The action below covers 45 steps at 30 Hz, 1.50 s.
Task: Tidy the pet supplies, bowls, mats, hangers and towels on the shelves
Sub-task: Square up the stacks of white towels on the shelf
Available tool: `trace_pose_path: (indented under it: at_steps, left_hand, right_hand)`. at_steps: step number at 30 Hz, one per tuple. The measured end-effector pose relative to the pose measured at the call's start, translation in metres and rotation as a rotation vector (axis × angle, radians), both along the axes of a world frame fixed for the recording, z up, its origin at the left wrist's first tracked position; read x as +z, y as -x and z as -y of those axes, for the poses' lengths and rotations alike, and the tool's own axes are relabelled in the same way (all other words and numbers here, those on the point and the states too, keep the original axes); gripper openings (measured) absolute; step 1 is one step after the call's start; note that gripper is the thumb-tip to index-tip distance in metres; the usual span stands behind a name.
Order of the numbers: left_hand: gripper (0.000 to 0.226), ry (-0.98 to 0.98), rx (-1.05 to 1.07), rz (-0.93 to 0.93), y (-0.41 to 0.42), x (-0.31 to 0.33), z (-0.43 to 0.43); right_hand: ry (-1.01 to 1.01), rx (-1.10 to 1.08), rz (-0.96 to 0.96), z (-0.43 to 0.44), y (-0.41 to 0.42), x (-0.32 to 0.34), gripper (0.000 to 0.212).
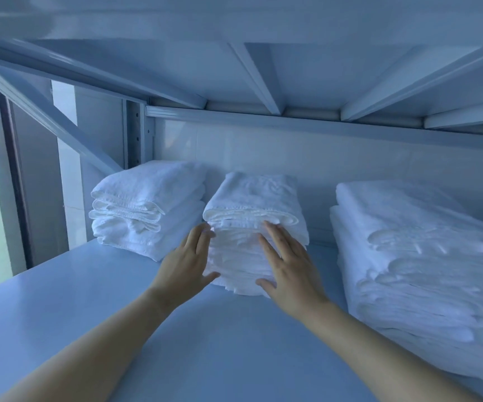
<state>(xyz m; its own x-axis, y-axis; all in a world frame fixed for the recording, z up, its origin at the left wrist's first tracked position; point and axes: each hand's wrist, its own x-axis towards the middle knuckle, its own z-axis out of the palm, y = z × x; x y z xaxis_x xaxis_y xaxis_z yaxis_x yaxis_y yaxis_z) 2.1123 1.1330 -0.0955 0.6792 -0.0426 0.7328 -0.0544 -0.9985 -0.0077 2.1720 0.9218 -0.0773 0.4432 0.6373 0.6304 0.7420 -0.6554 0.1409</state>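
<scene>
Three stacks of folded white towels stand on a pale shelf board (89,309). The middle stack (256,198) is the one under my hands. My left hand (185,262) lies flat against its front left side, fingers straight. My right hand (288,265) presses its front face with fingers spread and straight. The left stack (147,207) stands apart from the middle one near the shelf's back left corner. The right stack (414,256) is the widest and tallest and runs toward the front edge.
The underside of the shelf above (263,76), with slanted metal ribs, hangs low over the towels. A perforated upright post (137,134) and a diagonal brace (46,111) close the left side. The white back wall (321,158) stands behind the stacks.
</scene>
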Motion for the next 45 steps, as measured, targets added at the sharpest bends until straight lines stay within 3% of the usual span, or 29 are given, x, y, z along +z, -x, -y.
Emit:
trace_pose_path:
  at_steps: [4, 8, 16, 34, 37, 41, 45]
  left_hand:
    - [0.066, -0.366, -0.064, 0.090, -0.001, 0.004, 0.007]
    - [0.065, -0.452, -0.113, 0.054, -0.010, 0.007, 0.015]
    - [0.071, -0.442, -0.073, 0.046, -0.017, -0.001, 0.018]
    - [0.047, -0.493, -0.121, 0.245, -0.024, 0.005, -0.015]
    - [0.050, -0.467, -0.085, 0.207, -0.017, 0.005, -0.033]
    - [0.070, -0.306, 0.041, 0.044, -0.011, 0.008, -0.049]
    - [0.064, -0.212, 0.105, -0.006, -0.001, 0.009, -0.064]
  right_hand:
    - [0.066, 0.003, -0.003, 0.001, -0.007, -0.005, 0.090]
    - [0.064, -0.026, 0.014, 0.003, -0.009, -0.009, 0.090]
    - [0.181, -0.106, -0.042, 0.010, -0.019, -0.016, 0.099]
    - [0.053, 0.079, -0.100, -0.021, -0.023, -0.021, 0.086]
    - [0.088, 0.119, -0.122, -0.043, -0.027, -0.021, 0.085]
    - [0.168, 0.107, -0.142, -0.077, -0.035, -0.015, 0.083]
    - [0.184, 0.065, -0.171, -0.090, -0.048, -0.008, 0.081]
